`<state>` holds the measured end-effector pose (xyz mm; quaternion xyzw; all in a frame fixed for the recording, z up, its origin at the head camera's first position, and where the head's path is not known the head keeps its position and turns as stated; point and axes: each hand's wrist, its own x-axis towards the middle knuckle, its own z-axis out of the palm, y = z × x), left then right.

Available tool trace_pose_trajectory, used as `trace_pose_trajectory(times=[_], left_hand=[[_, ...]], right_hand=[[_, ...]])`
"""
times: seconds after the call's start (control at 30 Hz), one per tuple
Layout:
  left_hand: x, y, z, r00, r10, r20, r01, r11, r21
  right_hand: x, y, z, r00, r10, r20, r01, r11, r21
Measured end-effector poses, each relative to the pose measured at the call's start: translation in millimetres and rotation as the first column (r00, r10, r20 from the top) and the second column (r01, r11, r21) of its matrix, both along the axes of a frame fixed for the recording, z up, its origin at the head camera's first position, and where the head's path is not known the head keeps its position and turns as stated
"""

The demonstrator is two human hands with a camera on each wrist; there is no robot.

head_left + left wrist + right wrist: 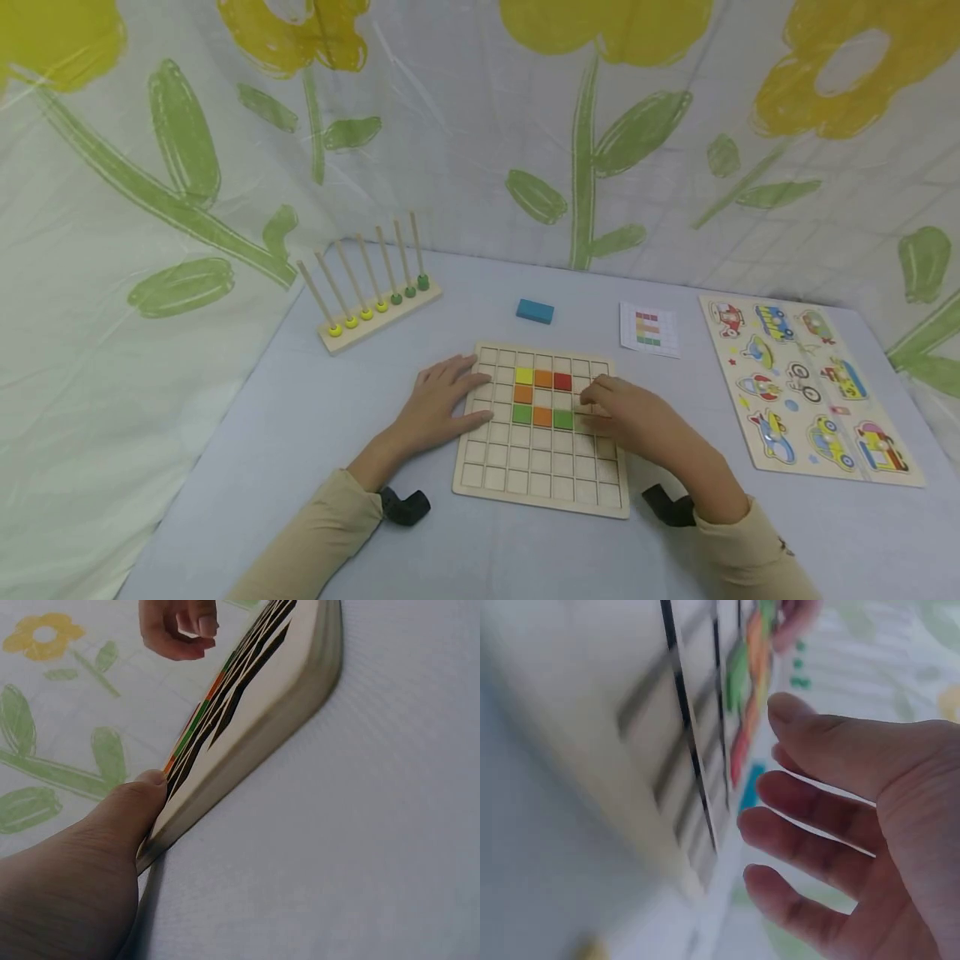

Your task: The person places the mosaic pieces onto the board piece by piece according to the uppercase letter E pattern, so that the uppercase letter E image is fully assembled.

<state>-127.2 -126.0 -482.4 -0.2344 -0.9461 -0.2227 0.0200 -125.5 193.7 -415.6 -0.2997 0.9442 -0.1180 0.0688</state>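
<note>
A square wooden grid board (540, 492) lies on the table with colored square tiles set in its upper middle. The top row has a yellow tile (524, 376), an orange tile (543, 379) and a red tile (562, 382). Below are another orange tile (522, 394), then a green, orange, green row. My left hand (441, 404) rests with spread fingers on the board's left edge, its thumb (127, 806) on the rim. Over the right side hovers my right hand (637, 417); its loosely bent fingers (795, 832) hold nothing in the right wrist view.
Behind the board sits a blue block (536, 312), with a printed pattern card (649, 330) to its right. A peg abacus (382, 317) with yellow and green beads stands back left. At the right lies a vehicle puzzle board (813, 392). A flowered cloth (450, 167) hangs behind.
</note>
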Motion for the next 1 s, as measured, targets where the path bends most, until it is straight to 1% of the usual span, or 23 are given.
trace_pose_trajectory(times=[0.17, 0.3, 0.43, 0.57, 0.7, 0.8, 1.0], left_hand=[[1.1, 0.0, -0.9, 1.0, 0.007, 0.004, -0.007, 1.0, -0.005], [2.0, 0.2, 0.5, 1.0, 0.011, 0.017, -0.011, 1.0, -0.005], [1.9, 0.6, 2.7, 1.0, 0.005, 0.007, -0.005, 1.0, 0.001], [1.0, 0.5, 3.9, 1.0, 0.004, 0.013, -0.004, 1.0, -0.004], [0.7, -0.5, 4.1, 1.0, 0.001, 0.002, -0.001, 1.0, 0.005], [0.5, -0.8, 3.7, 1.0, 0.001, -0.004, -0.001, 1.0, 0.011], [-0.1, 0.0, 1.2, 1.0, -0.006, -0.005, 0.006, 1.0, 0.015]], right_hand=[[6.3, 40.1, 12.3, 0.99, -0.138, 0.025, 0.137, 0.99, 0.025], [17.4, 71.5, 15.9, 0.978, -0.199, 0.054, 0.197, 0.98, 0.04], [28.6, 92.9, 15.7, 0.964, -0.243, 0.107, 0.239, 0.97, 0.048], [37.1, 107.0, 13.4, 0.952, -0.263, 0.156, 0.259, 0.965, 0.048], [41.6, 113.4, 7.6, 0.96, -0.233, 0.155, 0.228, 0.972, 0.053], [42.6, 112.1, 2.9, 0.973, -0.2, 0.115, 0.195, 0.979, 0.057], [38.9, 104.8, -5.8, 0.978, -0.205, 0.04, 0.202, 0.977, 0.075]])
